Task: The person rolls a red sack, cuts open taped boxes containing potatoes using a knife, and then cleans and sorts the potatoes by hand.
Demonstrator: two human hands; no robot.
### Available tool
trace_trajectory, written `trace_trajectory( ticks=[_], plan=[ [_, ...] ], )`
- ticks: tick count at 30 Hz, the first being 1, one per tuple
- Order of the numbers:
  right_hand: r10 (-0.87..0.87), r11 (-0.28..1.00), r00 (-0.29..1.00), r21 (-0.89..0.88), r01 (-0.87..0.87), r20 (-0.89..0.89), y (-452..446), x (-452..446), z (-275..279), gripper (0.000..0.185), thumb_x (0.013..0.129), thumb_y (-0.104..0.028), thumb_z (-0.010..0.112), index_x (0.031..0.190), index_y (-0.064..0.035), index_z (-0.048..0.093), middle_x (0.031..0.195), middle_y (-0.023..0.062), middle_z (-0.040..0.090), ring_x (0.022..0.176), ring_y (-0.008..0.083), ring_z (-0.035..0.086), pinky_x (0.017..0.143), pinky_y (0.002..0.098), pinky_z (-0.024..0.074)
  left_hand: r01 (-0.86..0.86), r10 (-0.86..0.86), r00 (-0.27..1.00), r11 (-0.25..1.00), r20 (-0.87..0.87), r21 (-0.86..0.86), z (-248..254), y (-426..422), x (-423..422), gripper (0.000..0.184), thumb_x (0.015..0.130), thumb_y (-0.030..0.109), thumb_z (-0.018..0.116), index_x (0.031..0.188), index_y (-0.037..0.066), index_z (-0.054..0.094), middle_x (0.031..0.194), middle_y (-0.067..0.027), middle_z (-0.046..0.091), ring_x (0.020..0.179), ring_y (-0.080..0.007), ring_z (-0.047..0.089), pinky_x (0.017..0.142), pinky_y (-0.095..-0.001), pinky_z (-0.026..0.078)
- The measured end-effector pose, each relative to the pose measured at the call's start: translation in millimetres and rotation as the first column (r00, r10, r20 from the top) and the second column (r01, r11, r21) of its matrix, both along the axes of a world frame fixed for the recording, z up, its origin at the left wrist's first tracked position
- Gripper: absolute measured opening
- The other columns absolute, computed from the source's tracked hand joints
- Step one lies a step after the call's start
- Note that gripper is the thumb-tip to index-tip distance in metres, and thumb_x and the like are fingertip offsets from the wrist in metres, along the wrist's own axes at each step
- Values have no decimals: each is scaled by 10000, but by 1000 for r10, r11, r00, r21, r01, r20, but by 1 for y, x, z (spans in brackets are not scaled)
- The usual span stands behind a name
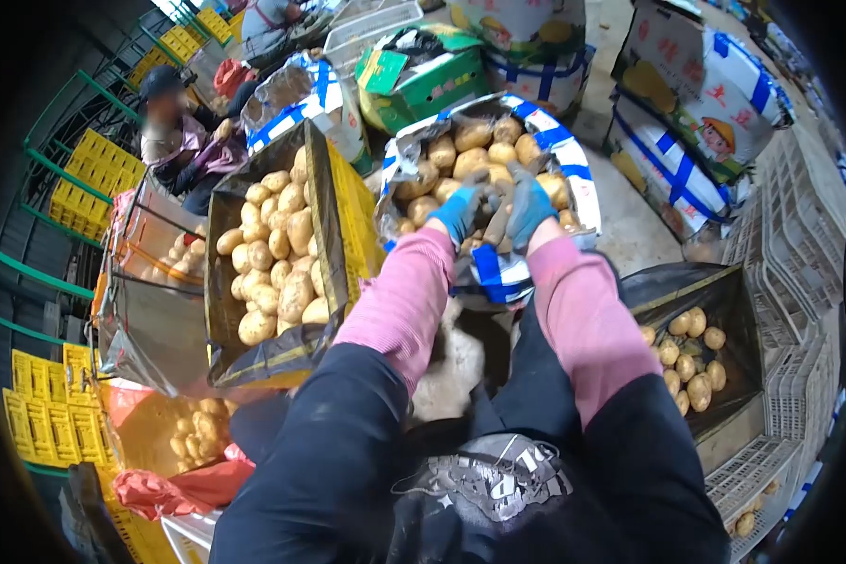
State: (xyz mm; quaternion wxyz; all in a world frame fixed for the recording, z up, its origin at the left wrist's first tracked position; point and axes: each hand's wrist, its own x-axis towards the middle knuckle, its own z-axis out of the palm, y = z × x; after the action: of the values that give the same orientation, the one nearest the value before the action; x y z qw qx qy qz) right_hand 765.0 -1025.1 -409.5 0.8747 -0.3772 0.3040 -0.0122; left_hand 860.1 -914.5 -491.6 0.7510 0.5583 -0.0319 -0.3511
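Note:
My left hand and my right hand, both in blue gloves with dark fingertips, are close together over the near side of an open sack, white with blue tape. Brown potatoes fill the sack up to its rim. Between the hands are brown potatoes, partly covered by the gloves. The fingers of each hand are curled in around a potato; exactly where each grip lies is partly hidden.
Left of the sack stands a lined yellow crate of potatoes. At right, a dark-lined crate holds several potatoes. Printed sacks and a green carton stand behind. Another person sits at upper left. Grey crates line the right.

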Motion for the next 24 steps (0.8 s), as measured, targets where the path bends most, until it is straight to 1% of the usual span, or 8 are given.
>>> trace_trajectory(
  ticks=[3, 6, 11, 14, 15, 16, 20, 24],
  plan=[
    [-182, 982, 971, -17, 187, 155, -5, -23, 5, 512, 921, -412, 566, 1312, -101, 453, 1134, 159, 620, 812, 196, 587, 690, 310, 501, -40, 15, 994, 972, 109, 231, 24, -16, -20, 766, 763, 126, 713, 1443, 150, 361, 1105, -127, 607, 885, -271, 640, 702, -400, 553],
    [-326, 942, 935, -38, 333, 138, -15, -51, 14, 526, 913, -359, 597, 1332, -89, 431, 1210, 152, 582, 836, 202, 601, 713, 327, 524, -255, -163, 862, 681, 481, 687, 24, -29, -8, 805, 730, 99, 722, 1447, 164, 363, 1315, -206, 492, 1089, -379, 597, 834, -415, 552],
    [-354, 930, 914, -29, 367, 196, -30, -29, 20, 434, 920, -330, 596, 1270, -81, 532, 1102, 117, 637, 806, 174, 611, 705, 313, 527, -263, -429, 776, 445, 462, 856, 19, -41, 9, 899, 582, 234, 860, 1388, 189, 464, 1416, -260, 321, 1258, -399, 472, 1014, -405, 465],
    [-344, 938, 912, 43, 343, 225, -41, -20, 22, 368, 896, -252, 638, 1192, -57, 539, 989, 121, 659, 674, 177, 622, 590, 289, 513, -331, -403, 719, 518, 566, 789, 19, -32, 12, 859, 597, 246, 868, 1361, 172, 483, 1332, -224, 442, 1179, -349, 548, 984, -403, 489],
    [-292, 953, 922, -1, 303, 254, -44, -20, 24, 359, 901, -252, 630, 1190, -59, 541, 968, 115, 656, 645, 159, 600, 576, 269, 502, -204, -187, 863, 719, 468, 664, 26, -25, 17, 825, 640, 248, 867, 1355, 157, 468, 1234, -168, 544, 1084, -277, 607, 932, -389, 521],
    [-235, 967, 943, -44, 252, 237, -46, -21, 27, 356, 902, -252, 627, 1191, -61, 541, 954, 109, 653, 634, 153, 590, 569, 268, 498, -171, 122, 955, 971, 270, 167, 27, -21, 8, 707, 747, 155, 801, 1356, 140, 443, 1136, -114, 606, 1029, -221, 631, 885, -364, 541],
    [178, 969, 932, -220, -111, 316, -42, -27, 22, 309, 919, -261, 600, 1173, -92, 551, 948, 71, 631, 634, 136, 568, 537, 281, 491, -107, 200, 963, 898, 180, -427, 101, 20, -41, 573, 836, -50, 640, 1345, 114, 434, 1148, -78, 592, 1028, -206, 621, 906, -362, 527],
    [431, 898, 814, -97, -429, 390, 12, -68, 47, 447, 949, -333, 568, 1315, -87, 496, 1113, 64, 616, 752, 143, 624, 590, 259, 511, -116, 223, 858, 962, 463, -249, 146, 68, -105, 914, 608, -73, 835, 1385, 120, 394, 1284, -81, 515, 1141, -207, 568, 957, -342, 518]
  ],
)
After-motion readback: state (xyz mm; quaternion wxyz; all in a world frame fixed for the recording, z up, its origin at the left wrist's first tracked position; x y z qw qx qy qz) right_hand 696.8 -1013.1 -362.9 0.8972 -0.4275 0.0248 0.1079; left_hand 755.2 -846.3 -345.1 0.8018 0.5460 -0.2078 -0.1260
